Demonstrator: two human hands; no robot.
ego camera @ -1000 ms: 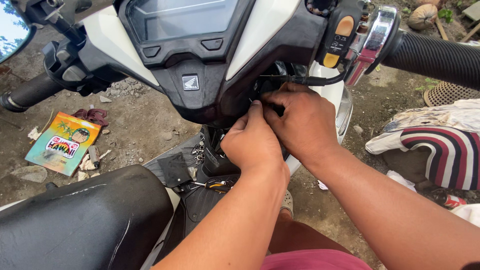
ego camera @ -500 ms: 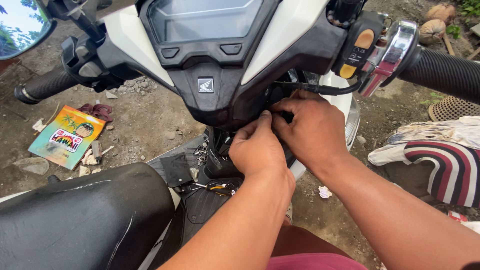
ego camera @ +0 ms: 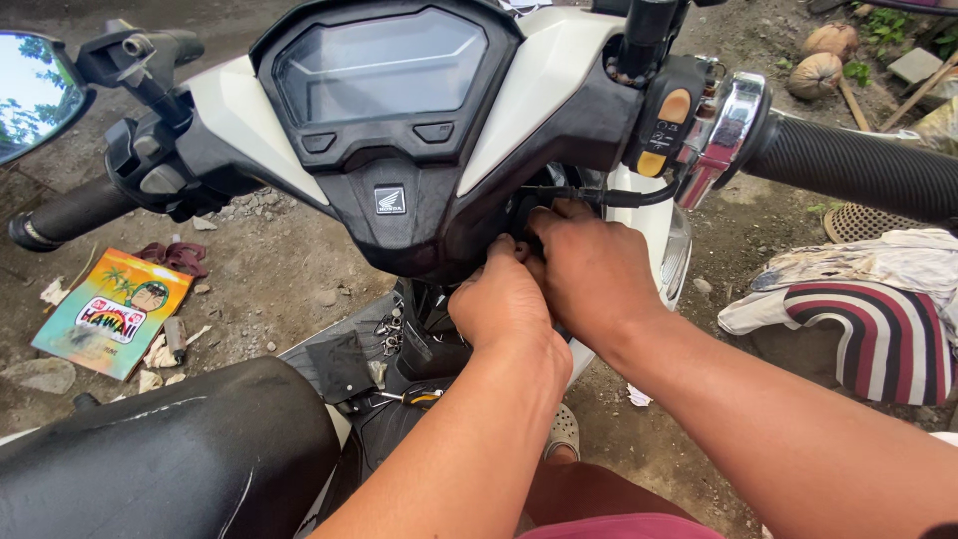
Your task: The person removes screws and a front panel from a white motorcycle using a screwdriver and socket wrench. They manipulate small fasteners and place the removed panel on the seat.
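I am sitting at a white and black scooter, facing its instrument panel. Both my hands reach into the dark opening under the panel's black cover. My left hand has its fingers curled, with the tips pressed into the gap. Just to its right, touching it, my right hand has its fingertips inside the opening beside a black cable. What the fingers grip in there is hidden.
The left handlebar grip and a mirror are at the left, the right grip and switch housing at the right. The black seat is at the lower left. A colourful packet and striped cloth lie on the dirt.
The view has tilted down and shifted, so the panel and handlebar sit lower in frame. Both hands stay in the opening under the panel, fingers working slightly deeper.
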